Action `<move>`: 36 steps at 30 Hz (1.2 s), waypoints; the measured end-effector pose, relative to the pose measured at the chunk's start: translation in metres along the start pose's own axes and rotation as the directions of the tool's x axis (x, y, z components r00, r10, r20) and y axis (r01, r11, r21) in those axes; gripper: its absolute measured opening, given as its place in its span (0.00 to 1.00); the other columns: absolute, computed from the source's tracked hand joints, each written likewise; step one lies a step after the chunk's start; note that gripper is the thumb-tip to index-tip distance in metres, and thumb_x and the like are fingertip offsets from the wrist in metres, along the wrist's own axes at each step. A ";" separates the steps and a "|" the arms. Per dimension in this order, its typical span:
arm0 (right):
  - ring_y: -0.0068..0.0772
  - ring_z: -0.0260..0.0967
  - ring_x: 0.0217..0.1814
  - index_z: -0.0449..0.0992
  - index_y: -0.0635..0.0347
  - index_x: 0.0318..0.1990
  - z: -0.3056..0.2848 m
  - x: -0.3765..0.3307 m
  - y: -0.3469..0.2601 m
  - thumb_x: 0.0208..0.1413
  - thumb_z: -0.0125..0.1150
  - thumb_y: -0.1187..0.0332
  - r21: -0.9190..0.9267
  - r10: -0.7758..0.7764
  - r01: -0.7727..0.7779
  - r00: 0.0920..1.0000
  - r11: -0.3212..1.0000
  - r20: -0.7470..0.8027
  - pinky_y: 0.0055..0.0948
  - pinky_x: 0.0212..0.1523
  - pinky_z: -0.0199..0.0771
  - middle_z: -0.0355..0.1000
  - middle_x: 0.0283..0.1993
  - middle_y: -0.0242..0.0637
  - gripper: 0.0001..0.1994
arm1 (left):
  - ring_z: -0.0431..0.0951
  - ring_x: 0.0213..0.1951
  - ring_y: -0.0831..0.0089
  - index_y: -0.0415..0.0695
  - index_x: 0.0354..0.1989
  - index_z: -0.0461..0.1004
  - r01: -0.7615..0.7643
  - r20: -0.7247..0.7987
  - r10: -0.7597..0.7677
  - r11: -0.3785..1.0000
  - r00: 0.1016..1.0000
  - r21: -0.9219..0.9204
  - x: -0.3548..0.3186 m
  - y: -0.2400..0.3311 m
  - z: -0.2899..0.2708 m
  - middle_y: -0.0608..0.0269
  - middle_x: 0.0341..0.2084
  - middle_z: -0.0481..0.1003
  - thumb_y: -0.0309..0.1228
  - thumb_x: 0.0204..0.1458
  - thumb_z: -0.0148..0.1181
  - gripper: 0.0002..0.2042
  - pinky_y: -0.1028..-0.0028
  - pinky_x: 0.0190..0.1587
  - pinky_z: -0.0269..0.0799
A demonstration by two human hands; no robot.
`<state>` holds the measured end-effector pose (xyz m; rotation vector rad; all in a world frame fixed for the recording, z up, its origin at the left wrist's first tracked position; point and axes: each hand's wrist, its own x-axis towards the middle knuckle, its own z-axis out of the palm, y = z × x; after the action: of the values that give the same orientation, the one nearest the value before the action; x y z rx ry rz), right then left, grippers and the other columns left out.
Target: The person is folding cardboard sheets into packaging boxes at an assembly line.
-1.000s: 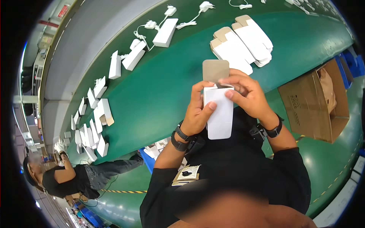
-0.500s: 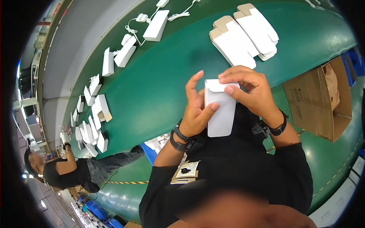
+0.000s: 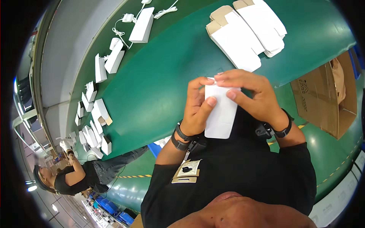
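A slim white carton (image 3: 220,114) is held in front of my chest, just off the near edge of the green table. My left hand (image 3: 197,104) grips its left side, thumb on the front face and index finger at the upper corner. The fingers of my right hand (image 3: 253,93) lie across the carton's top end, with the thumb pressing the front face near the upper right. Those fingers cover most of the top flap, so whether it is fully tucked in I cannot tell.
Flat stacks of unfolded white cartons (image 3: 243,41) lie on the green table (image 3: 159,79) ahead. White boxes (image 3: 142,26) and a cabled adapter (image 3: 128,18) line the far left. A large cardboard box (image 3: 317,97) stands at right. Another person (image 3: 81,173) works at the left.
The carton's top flap has gone from showing at the front to being covered by my right fingers. My left index finger has come down onto the upper corner.
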<state>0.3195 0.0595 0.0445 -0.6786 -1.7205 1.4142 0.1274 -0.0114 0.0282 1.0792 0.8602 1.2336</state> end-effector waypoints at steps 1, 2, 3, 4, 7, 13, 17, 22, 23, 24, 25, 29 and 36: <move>0.39 0.73 0.56 0.81 0.64 0.46 -0.002 -0.002 0.000 0.57 0.62 0.72 -0.024 -0.025 0.025 1.000 0.999 -0.012 0.35 0.57 0.71 0.76 0.53 0.43 0.11 | 0.73 0.44 0.73 0.48 0.62 0.52 0.010 -0.022 -0.011 0.999 1.000 -0.054 0.004 0.000 0.006 0.50 0.46 0.72 0.32 0.64 0.51 0.21 0.72 0.45 0.71; 0.41 0.73 0.58 0.80 0.64 0.48 -0.004 -0.002 0.001 0.58 0.62 0.71 -0.050 -0.054 0.052 0.998 0.997 -0.026 0.37 0.59 0.70 0.76 0.55 0.43 0.12 | 0.73 0.44 0.73 0.48 0.62 0.52 0.014 -0.022 -0.015 0.999 1.000 -0.051 0.007 0.001 0.010 0.50 0.46 0.72 0.32 0.64 0.51 0.21 0.72 0.45 0.71; 0.44 0.71 0.61 0.79 0.63 0.51 -0.011 -0.002 0.002 0.59 0.61 0.69 -0.075 -0.056 0.057 0.998 0.996 0.016 0.37 0.62 0.68 0.75 0.58 0.43 0.14 | 0.73 0.43 0.74 0.48 0.61 0.52 0.028 -0.059 -0.031 0.998 0.998 -0.055 0.012 0.002 0.014 0.52 0.45 0.72 0.32 0.64 0.50 0.20 0.73 0.45 0.71; 0.44 0.71 0.61 0.79 0.63 0.51 -0.018 0.000 0.001 0.59 0.61 0.69 -0.076 -0.057 0.058 0.998 0.995 0.010 0.37 0.62 0.68 0.75 0.58 0.43 0.14 | 0.73 0.43 0.74 0.48 0.61 0.53 0.040 -0.093 -0.046 0.997 0.995 -0.059 0.017 0.004 0.018 0.53 0.44 0.72 0.31 0.65 0.49 0.19 0.73 0.44 0.70; 0.41 0.73 0.59 0.78 0.59 0.52 -0.039 0.008 0.000 0.55 0.65 0.69 -0.279 -0.127 0.090 0.985 0.956 -0.120 0.35 0.59 0.71 0.76 0.56 0.41 0.16 | 0.72 0.41 0.78 0.48 0.59 0.54 0.088 -0.219 -0.070 0.993 0.973 0.073 0.041 0.016 -0.001 0.58 0.41 0.71 0.34 0.65 0.50 0.18 0.75 0.42 0.69; 0.46 0.58 0.71 0.71 0.59 0.59 -0.110 0.017 -0.013 0.46 0.68 0.72 -0.941 -0.159 0.087 0.987 0.328 0.036 0.45 0.68 0.59 0.66 0.65 0.43 0.29 | 0.70 0.32 0.77 0.40 0.53 0.64 0.037 -0.613 0.040 0.993 0.789 0.112 0.125 0.029 -0.134 0.64 0.32 0.72 0.42 0.62 0.57 0.20 0.78 0.29 0.66; 0.47 0.64 0.66 0.72 0.63 0.57 -0.112 0.010 -0.011 0.46 0.66 0.76 -0.953 -0.012 0.138 0.990 0.269 0.140 0.46 0.67 0.61 0.69 0.61 0.47 0.27 | 0.75 0.40 0.65 0.36 0.53 0.67 -0.122 -0.649 -0.100 0.950 0.754 -0.288 0.152 0.033 -0.152 0.54 0.44 0.70 0.37 0.62 0.57 0.18 0.72 0.39 0.76; 0.49 0.67 0.63 0.74 0.65 0.55 -0.118 0.009 -0.021 0.46 0.66 0.77 -0.906 0.053 0.170 0.977 0.387 0.206 0.41 0.65 0.65 0.71 0.60 0.49 0.25 | 0.76 0.43 0.63 0.36 0.53 0.67 -0.067 -0.622 -0.185 0.931 0.761 -0.360 0.134 0.013 -0.137 0.53 0.43 0.70 0.31 0.62 0.57 0.15 0.69 0.48 0.79; 0.49 0.67 0.64 0.74 0.65 0.55 -0.117 0.007 -0.023 0.46 0.66 0.77 -0.898 0.088 0.146 0.976 0.416 0.199 0.40 0.64 0.66 0.71 0.60 0.49 0.24 | 0.75 0.48 0.59 0.34 0.53 0.65 -0.059 -0.532 -0.148 0.934 0.834 -0.353 0.118 0.010 -0.132 0.46 0.50 0.67 0.30 0.62 0.54 0.15 0.67 0.54 0.77; 0.49 0.66 0.64 0.75 0.65 0.54 -0.117 0.007 -0.024 0.46 0.66 0.77 -0.889 0.127 0.118 0.973 0.443 0.193 0.39 0.64 0.66 0.70 0.61 0.49 0.24 | 0.76 0.46 0.60 0.35 0.50 0.66 -0.057 -0.475 -0.177 0.897 0.862 -0.438 0.104 0.013 -0.120 0.45 0.50 0.69 0.30 0.61 0.55 0.13 0.65 0.55 0.75; 0.49 0.66 0.64 0.75 0.65 0.54 -0.118 0.008 -0.025 0.46 0.66 0.77 -0.889 0.135 0.125 0.970 0.440 0.203 0.39 0.64 0.66 0.70 0.61 0.49 0.24 | 0.76 0.45 0.60 0.36 0.50 0.66 -0.075 -0.429 -0.179 0.856 0.885 -0.511 0.089 0.017 -0.107 0.45 0.49 0.70 0.28 0.61 0.53 0.12 0.63 0.58 0.73; 0.50 0.69 0.61 0.77 0.63 0.53 -0.129 0.010 -0.029 0.49 0.64 0.78 -0.863 0.221 0.076 0.952 0.499 0.212 0.38 0.61 0.69 0.71 0.61 0.47 0.21 | 0.78 0.46 0.59 0.39 0.51 0.64 -0.205 -0.309 -0.002 0.744 0.951 -0.636 0.041 0.012 -0.072 0.42 0.51 0.72 0.20 0.60 0.46 0.12 0.58 0.66 0.66; 0.49 0.77 0.47 0.77 0.68 0.49 -0.028 -0.039 -0.044 0.51 0.54 0.86 -0.894 -0.507 0.310 0.855 0.323 0.114 0.38 0.48 0.76 0.78 0.49 0.46 0.17 | 0.67 0.64 0.54 0.41 0.53 0.63 -0.188 -0.251 0.041 0.780 0.967 -0.597 -0.006 0.003 -0.013 0.40 0.60 0.67 0.18 0.60 0.38 0.14 0.62 0.68 0.59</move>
<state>0.3675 0.0335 0.0801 -0.7754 -2.2208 -0.0770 0.1131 -0.0152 0.0272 0.4632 0.4868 1.6169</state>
